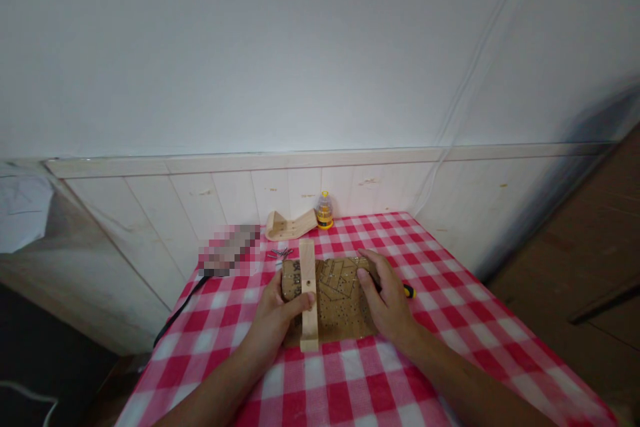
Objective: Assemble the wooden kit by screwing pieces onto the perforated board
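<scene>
A brown piece of cardboard (345,310) with a printed line drawing and many small dark dots lies in front of me at the table's near middle. Across its left part runs a pale wooden bar (309,320) with a small hole in it. My left hand (280,307) grips the cardboard's left edge, its thumb pressing on the bar. Around the right edge of the cardboard my right hand (387,297) is closed, thumb on top and its other fingers partly hidden. The yellow and black end of a tool handle (410,291) sticks out beside that hand.
Several screws (281,254) lie behind the cardboard. Farther back are a curved wooden piece (290,227) and a yellow-topped clear container (325,211) near the wall. A blurred-out item (230,252) with a black strap rests at the left edge of the checked tablecloth (450,347).
</scene>
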The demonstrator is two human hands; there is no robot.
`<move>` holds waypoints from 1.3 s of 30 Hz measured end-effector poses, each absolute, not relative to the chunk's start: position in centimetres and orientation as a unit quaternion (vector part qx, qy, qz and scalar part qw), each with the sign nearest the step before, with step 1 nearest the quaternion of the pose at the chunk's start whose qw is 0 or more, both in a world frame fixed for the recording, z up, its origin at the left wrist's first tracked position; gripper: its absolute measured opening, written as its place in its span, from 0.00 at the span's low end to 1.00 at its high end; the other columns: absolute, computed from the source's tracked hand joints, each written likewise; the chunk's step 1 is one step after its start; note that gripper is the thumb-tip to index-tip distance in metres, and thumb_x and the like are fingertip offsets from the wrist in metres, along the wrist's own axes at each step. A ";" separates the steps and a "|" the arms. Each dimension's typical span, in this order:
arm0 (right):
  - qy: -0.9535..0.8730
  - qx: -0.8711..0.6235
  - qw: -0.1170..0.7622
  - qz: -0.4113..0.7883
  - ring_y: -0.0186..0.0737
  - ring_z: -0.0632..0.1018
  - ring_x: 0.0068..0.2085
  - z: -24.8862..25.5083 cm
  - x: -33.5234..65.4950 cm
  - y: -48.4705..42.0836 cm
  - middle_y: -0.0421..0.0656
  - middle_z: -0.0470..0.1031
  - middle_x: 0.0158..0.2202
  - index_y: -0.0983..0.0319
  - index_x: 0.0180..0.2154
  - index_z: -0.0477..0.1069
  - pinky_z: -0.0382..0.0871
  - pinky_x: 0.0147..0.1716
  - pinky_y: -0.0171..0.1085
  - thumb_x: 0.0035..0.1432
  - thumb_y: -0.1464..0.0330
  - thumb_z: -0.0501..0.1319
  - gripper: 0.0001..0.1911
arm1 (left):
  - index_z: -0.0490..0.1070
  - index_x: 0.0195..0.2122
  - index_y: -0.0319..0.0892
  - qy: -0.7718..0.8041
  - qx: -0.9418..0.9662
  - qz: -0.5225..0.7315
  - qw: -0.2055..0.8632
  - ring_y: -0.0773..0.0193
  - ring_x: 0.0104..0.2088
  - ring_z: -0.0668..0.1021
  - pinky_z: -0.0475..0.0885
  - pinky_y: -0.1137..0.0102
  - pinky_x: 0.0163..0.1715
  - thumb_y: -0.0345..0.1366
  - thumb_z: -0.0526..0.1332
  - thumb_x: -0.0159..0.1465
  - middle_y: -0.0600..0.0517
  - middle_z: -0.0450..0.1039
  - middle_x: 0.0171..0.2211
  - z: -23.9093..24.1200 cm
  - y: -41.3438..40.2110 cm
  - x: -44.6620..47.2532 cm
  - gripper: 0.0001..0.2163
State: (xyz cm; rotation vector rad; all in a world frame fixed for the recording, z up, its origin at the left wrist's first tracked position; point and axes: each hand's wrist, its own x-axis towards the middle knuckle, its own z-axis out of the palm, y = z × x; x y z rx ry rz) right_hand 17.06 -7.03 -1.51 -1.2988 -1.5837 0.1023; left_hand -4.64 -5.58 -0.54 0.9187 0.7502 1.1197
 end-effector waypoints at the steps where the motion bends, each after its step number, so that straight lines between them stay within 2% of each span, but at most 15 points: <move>1: -0.660 -0.540 0.521 0.042 0.48 0.78 0.51 -1.5 17.0 -7.1 0.49 0.77 0.50 0.58 0.54 0.68 0.75 0.51 0.49 0.69 0.66 0.54 0.14 | 0.70 0.52 0.41 0.332 0.411 0.499 0.687 0.50 0.41 0.84 0.78 0.60 0.42 0.35 0.75 0.51 0.44 0.81 0.45 -0.6 -5.6 -4.7 0.27; 14: -0.646 -0.539 0.537 0.066 0.48 0.79 0.50 -0.9 17.2 -7.3 0.48 0.78 0.49 0.56 0.53 0.69 0.76 0.49 0.48 0.68 0.65 0.56 0.14 | 0.74 0.50 0.43 0.290 0.382 0.481 0.734 0.47 0.47 0.82 0.77 0.60 0.46 0.33 0.75 0.47 0.44 0.81 0.48 -1.1 -5.3 -5.5 0.27; 22: -0.642 -0.540 0.540 0.067 0.48 0.79 0.50 -1.2 17.1 -7.3 0.48 0.78 0.49 0.57 0.53 0.69 0.75 0.50 0.48 0.68 0.66 0.55 0.13 | 0.71 0.54 0.43 0.307 0.405 0.477 0.717 0.48 0.46 0.83 0.78 0.59 0.45 0.35 0.75 0.52 0.43 0.80 0.49 -1.4 -5.5 -5.3 0.28; 30: -0.632 -0.542 0.549 0.077 0.47 0.79 0.50 -1.5 17.1 -7.2 0.48 0.77 0.49 0.57 0.53 0.69 0.76 0.49 0.48 0.68 0.66 0.55 0.13 | 0.72 0.53 0.42 0.325 0.407 0.490 0.699 0.47 0.46 0.83 0.78 0.57 0.47 0.38 0.77 0.51 0.42 0.80 0.50 -1.3 -5.6 -4.9 0.29; 39: -0.623 -0.536 0.561 0.092 0.47 0.79 0.50 -1.6 17.0 -7.2 0.48 0.77 0.49 0.57 0.53 0.69 0.76 0.49 0.48 0.69 0.64 0.56 0.13 | 0.71 0.52 0.42 0.324 0.415 0.484 0.699 0.48 0.45 0.83 0.78 0.59 0.45 0.34 0.76 0.52 0.43 0.80 0.48 -1.2 -5.5 -4.9 0.27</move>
